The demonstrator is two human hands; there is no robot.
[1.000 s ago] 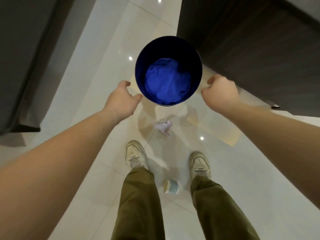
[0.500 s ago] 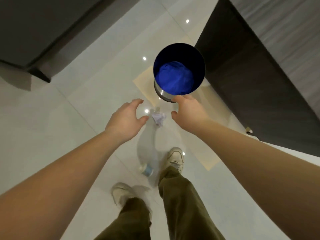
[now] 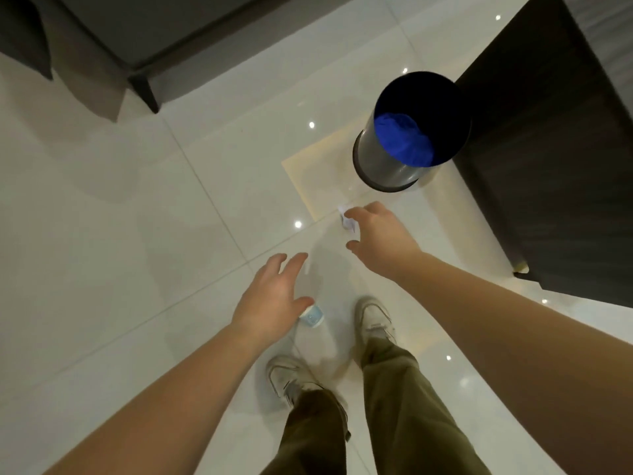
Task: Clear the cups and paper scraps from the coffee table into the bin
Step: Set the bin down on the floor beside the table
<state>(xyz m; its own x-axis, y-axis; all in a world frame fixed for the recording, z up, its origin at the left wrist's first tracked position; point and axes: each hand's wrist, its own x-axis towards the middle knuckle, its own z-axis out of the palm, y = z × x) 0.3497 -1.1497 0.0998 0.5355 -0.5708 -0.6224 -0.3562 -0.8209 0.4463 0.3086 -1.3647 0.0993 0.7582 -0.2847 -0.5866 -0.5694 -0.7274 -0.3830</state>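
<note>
A round metal bin [image 3: 383, 162] with a blue liner stands on the floor at the upper right, beside a dark cabinet. A crumpled white paper scrap [image 3: 346, 221] lies on the tiles just below the bin; my right hand [image 3: 380, 238] reaches over it with spread fingers, and I cannot tell whether it touches the scrap. A small pale blue and white cup [image 3: 311, 317] lies on its side near my feet. My left hand [image 3: 274, 296] hovers above it, fingers relaxed and empty, partly hiding the cup.
A dark cabinet [image 3: 555, 149] fills the right side. Grey furniture [image 3: 144, 39] stands at the upper left. The floor is glossy white tile [image 3: 120, 217]. My two shoes [image 3: 375, 320] are planted below the hands.
I have backed away from the bin, which now sits farther up and right. Both hands dropped lower: the right one went over the paper scrap, the left one over the cup.
</note>
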